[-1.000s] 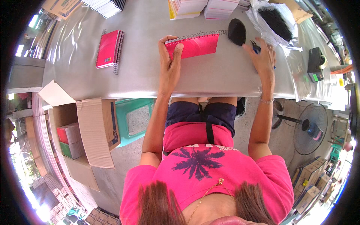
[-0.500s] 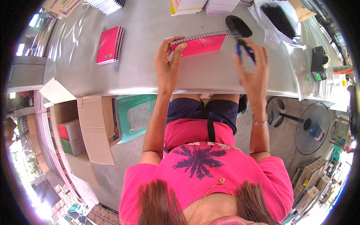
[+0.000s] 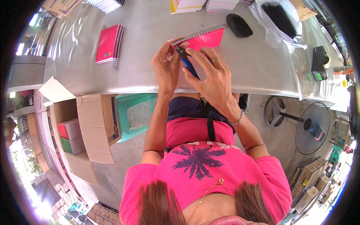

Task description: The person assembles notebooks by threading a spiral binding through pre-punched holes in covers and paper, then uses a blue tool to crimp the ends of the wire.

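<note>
A pink spiral notebook (image 3: 208, 39) is held up on edge over the table, its dark wire coil along the top. My left hand (image 3: 167, 62) is closed on the notebook's left end. In my right hand (image 3: 215, 75) are pliers with blue handles (image 3: 190, 68), and the fingers are wrapped round them. Their dark jaws meet the left end of the coil, right by my left fingertips. Whether the jaws are closed on the wire is too small to tell.
Pink spiral notebooks (image 3: 108, 44) lie stacked at the left on the metal table (image 3: 142, 22). A black oval object (image 3: 239, 26) and a black brush (image 3: 279, 20) on white plastic sit at right. An open carton (image 3: 95, 129), a green stool (image 3: 123, 120) and a fan (image 3: 311, 127) stand below the edge.
My right hand has brought the pliers leftward from the coil's right end to its left end, beside my left hand. The notebook has tilted slightly, its right end rising.
</note>
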Demonstrator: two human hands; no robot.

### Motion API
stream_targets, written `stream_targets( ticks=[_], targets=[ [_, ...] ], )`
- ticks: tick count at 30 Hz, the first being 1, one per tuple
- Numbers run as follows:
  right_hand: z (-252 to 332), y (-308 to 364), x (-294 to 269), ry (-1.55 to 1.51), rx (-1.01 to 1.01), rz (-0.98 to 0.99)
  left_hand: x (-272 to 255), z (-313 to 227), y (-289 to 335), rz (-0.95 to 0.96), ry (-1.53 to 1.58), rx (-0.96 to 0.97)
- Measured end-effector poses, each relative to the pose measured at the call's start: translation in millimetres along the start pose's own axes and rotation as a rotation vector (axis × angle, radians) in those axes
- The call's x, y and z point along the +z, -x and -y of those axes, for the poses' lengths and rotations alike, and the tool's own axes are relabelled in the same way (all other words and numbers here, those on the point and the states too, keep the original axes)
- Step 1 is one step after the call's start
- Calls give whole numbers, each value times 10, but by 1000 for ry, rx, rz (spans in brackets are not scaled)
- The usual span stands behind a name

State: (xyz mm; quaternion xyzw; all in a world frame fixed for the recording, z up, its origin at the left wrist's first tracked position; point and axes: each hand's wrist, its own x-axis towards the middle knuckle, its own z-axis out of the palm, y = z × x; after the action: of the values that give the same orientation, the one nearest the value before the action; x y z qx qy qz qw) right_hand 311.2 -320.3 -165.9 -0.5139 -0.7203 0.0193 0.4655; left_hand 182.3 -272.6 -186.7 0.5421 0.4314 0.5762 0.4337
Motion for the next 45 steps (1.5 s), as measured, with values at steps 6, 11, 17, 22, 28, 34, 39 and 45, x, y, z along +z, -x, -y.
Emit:
stream_targets(
  ticks=[6, 11, 17, 22, 28, 34, 39, 45],
  targets=[
    [71, 14, 8, -351, 248, 132, 15, -32, 35, -88, -173, 54],
    [8, -163, -246, -1458, 905, 509, 51, -91, 79, -92, -289, 85],
    [-388, -216, -438, -829, 509, 486, -147, -351, -83, -200, -345, 40],
    [-1253, -131, -874, 169, 350, 176, -1133, -494, -673, -357, -495, 224],
    [-1812, 53, -1043, 440, 319, 28, -1830, -718, -1354, -351, -723, 227],
    [-1801, 78, -1005, 543, 342, 25, -2270, -371, -2043, 28, -1209, 182],
    [-1705, 72, -1014, 560, 329, 18, -2157, 82, -2090, 327, -1258, 47],
    [-1681, 66, -1009, 546, 347, 23, -2039, 149, -1609, 153, -1424, -5]
  ],
)
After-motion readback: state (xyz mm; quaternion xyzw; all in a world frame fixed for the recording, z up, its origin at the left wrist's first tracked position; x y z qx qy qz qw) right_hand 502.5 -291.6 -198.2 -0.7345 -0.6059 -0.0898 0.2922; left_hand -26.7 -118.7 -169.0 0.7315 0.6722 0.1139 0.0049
